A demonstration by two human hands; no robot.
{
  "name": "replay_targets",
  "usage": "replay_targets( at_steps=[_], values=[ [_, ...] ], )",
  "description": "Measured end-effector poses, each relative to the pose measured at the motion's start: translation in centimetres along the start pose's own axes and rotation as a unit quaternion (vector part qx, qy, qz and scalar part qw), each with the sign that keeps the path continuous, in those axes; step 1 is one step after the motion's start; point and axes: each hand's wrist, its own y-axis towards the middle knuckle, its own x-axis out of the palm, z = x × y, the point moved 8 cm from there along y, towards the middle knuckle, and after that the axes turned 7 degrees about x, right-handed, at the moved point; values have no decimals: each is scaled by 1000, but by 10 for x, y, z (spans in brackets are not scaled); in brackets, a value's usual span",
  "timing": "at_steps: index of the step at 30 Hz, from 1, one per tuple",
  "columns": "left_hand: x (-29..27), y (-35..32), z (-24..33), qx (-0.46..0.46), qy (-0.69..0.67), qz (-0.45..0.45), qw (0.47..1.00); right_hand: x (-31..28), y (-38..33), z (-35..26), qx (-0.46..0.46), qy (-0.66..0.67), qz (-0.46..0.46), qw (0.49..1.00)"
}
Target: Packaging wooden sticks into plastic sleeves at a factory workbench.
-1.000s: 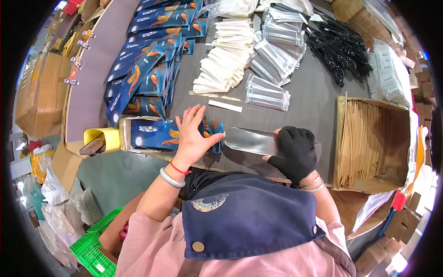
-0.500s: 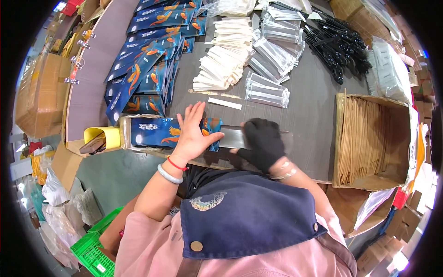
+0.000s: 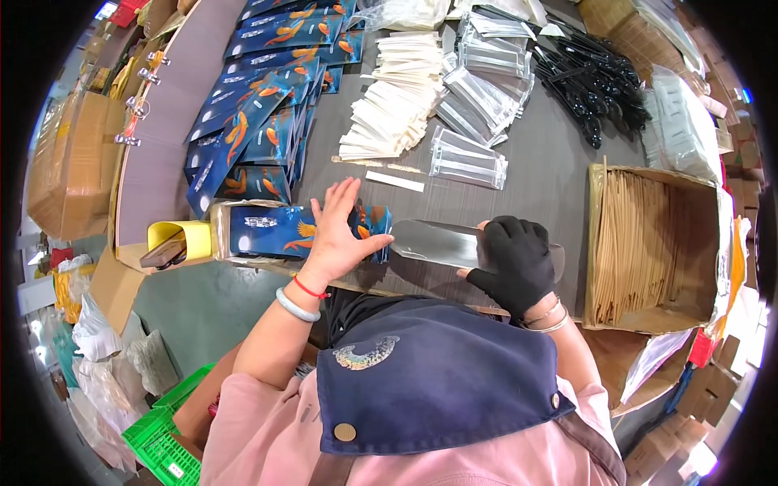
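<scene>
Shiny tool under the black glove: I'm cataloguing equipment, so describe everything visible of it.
The tool is a long, silvery, seemingly metal piece with a rounded left end. It lies crosswise over the dark table, gripped and partly hidden by the right hand. Its left end sits near the left hand; contact is unclear.

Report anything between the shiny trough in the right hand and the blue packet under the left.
The left thumb does: its tip sits at the right end of the blue packet, by the left end of the shiny trough; contact is unclear. Nothing else visible intervenes.
</scene>
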Motion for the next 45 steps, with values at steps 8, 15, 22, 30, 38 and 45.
replay_targets(
  at_steps=[8, 15, 22, 30, 38, 45],
  values=[
    [-5, 22, 10, 11, 2, -51, 999, 57, 24, -40, -45, 105, -14, 993],
    [5, 82, 25, 194, 147, 27, 969, -45, -75, 171, 259, 73, 267, 925],
    [20, 96, 58, 287, 56, -12, 956, -56, -201, 333, 506, 45, 200, 837],
    [54, 130, 96, 280, 106, 29, 954, -56, -199, 333, 495, -84, 195, 842],
    [29, 104, 101, 152, -93, -73, 981, -97, -172, 259, 432, 81, 358, 824],
    [22, 23, 90, 171, 56, -133, 975, -20, -44, 100, 127, 155, 84, 976]
  ],
)
